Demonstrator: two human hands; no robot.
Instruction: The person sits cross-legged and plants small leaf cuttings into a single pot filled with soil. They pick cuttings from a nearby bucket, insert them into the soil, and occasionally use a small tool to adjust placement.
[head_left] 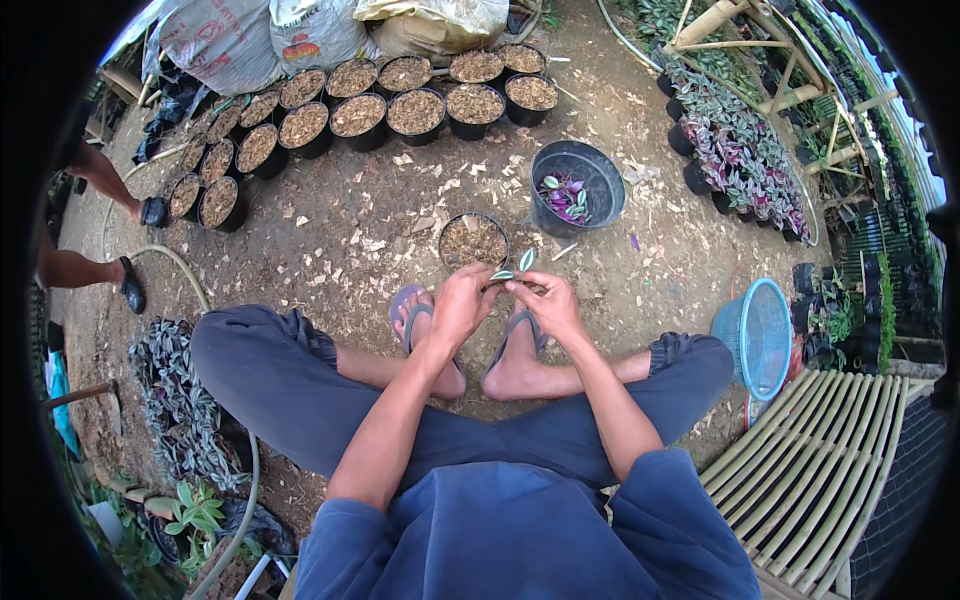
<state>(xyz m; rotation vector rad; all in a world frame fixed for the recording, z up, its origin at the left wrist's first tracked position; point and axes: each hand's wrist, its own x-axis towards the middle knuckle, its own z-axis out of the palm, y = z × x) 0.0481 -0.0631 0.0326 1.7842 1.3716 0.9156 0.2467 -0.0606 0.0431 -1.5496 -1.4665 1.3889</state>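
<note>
Between my two hands is a small plant cutting (527,260) with green and silvery striped leaves. My left hand (466,304) is closed with its fingertips pinched at one end of the cutting. The fingers of my right hand (549,302) pinch it near its stem from the other side. Right beyond my hands stands a round black pot (474,240) filled with brown, chip-like planting mix. Farther off to the right, a larger black bucket (549,219) has several purple and green cuttings (566,200) lying at its bottom.
Several filled black pots (416,113) stand in curved rows at the far left, before stuffed sacks (220,45). Potted purple plants (745,150) line the right. A blue basket (763,340) and bamboo slat bench (815,465) are near right. A hose (183,268) and another person's legs (85,265) show at left.
</note>
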